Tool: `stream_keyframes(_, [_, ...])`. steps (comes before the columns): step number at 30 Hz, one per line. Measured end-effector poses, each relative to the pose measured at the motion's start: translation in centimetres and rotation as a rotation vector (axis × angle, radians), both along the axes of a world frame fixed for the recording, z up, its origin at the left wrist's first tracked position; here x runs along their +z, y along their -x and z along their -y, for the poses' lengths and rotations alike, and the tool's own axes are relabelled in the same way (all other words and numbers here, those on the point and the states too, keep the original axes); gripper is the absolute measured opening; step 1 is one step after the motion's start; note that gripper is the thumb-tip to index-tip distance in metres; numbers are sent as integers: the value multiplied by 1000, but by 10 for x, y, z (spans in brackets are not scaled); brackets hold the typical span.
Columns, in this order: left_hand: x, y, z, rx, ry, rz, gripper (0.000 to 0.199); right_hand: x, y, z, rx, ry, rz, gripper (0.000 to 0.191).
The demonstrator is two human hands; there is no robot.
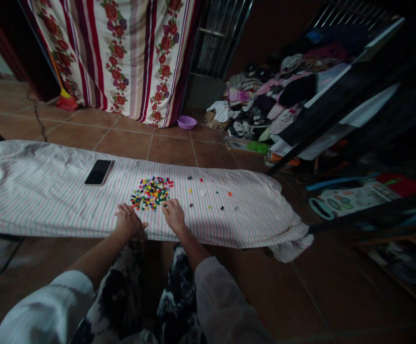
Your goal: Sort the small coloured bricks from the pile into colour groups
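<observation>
Left hand (127, 220) rests part-open beside the pile (153, 192); right hand (174, 213) curls, hold unclear. Spaced pieces (202, 193) likely keep colours distinct.

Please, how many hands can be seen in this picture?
2. The left hand is at the near-left edge of the pile of colourful pieces; the right hand is at its near-right edge. No others show.
</observation>
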State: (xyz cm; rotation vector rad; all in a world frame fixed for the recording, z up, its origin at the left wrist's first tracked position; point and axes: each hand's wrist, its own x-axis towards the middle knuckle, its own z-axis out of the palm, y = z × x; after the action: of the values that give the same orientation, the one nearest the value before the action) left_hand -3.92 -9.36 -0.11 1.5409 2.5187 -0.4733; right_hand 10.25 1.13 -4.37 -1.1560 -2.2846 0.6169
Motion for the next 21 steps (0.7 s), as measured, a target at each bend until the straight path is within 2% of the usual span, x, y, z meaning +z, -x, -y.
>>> stream_keyframes(9, [11, -4, 4, -12, -16, -1, 91, -3, -4, 0, 1, 11, -106, 14])
stream_keyframes(21, [13, -4, 6, -76, 11, -94, 89, -6, -12, 0, -82, 24, -250, 16])
